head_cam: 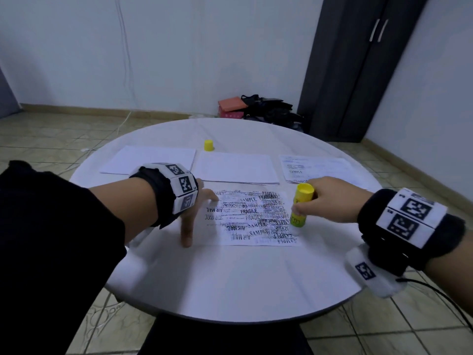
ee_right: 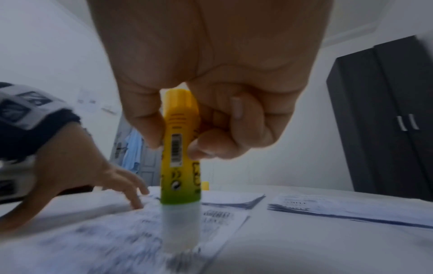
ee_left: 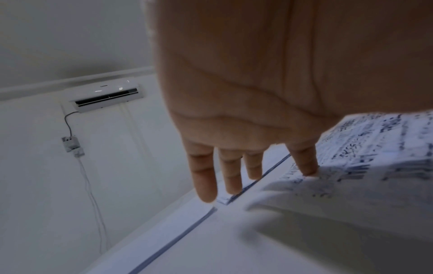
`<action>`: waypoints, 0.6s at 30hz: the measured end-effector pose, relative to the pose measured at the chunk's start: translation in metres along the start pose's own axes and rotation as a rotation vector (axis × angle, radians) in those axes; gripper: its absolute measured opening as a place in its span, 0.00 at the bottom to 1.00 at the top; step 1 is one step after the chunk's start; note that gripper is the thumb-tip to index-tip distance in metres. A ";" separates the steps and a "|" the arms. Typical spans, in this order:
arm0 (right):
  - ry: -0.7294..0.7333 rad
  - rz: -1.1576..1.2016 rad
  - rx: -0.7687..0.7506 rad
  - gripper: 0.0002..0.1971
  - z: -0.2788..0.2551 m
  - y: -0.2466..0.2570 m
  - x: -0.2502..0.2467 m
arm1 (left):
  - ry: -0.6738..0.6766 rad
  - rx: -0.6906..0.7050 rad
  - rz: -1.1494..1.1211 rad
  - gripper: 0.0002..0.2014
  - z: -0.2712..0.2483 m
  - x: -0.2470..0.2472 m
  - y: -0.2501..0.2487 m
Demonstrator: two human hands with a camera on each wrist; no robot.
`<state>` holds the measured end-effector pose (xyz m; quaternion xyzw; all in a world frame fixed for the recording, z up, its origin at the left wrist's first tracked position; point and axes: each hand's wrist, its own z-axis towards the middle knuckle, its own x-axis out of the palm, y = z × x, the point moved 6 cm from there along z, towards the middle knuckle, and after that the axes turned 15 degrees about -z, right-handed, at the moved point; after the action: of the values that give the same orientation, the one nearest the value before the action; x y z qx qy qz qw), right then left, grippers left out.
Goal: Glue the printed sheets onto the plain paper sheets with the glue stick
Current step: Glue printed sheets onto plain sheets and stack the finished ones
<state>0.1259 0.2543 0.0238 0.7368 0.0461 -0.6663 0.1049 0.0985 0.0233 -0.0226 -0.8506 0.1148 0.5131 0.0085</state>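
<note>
A printed sheet [head_cam: 245, 219] [ee_right: 112, 233] [ee_left: 365, 166] with black text lies on the round white table [head_cam: 230, 285] in front of me. My left hand [head_cam: 194, 213] [ee_left: 246, 166] presses its left edge flat with spread, straight fingers. My right hand [head_cam: 325, 201] [ee_right: 187, 129] grips a yellow-green glue stick [head_cam: 300, 208] [ee_right: 180, 166] upright, its white tip down on the sheet's right part. Two plain paper sheets [head_cam: 151, 160] [head_cam: 238, 167] lie behind the printed one.
A yellow glue cap [head_cam: 209, 145] stands at the table's far side. A stack of printed sheets [head_cam: 314, 167] [ee_right: 339, 207] lies at the right rear. A dark wardrobe [head_cam: 358, 67], a pink box [head_cam: 231, 107] and a black bag [head_cam: 271, 108] are on the floor beyond.
</note>
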 end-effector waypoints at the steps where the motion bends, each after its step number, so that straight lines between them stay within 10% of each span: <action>1: -0.030 0.032 0.023 0.14 0.006 -0.001 -0.003 | -0.003 -0.007 0.016 0.61 -0.001 -0.001 0.000; 11: -0.044 0.009 0.219 0.17 0.076 -0.003 -0.001 | 0.060 -0.014 -0.066 0.58 0.005 0.002 0.002; 18: -0.005 0.027 0.102 0.13 0.030 0.003 0.002 | 0.056 -0.012 -0.083 0.60 0.006 0.004 0.004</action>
<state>0.0972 0.2451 0.0196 0.7399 0.0017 -0.6683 0.0766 0.0942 0.0194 -0.0287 -0.8688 0.0767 0.4888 0.0215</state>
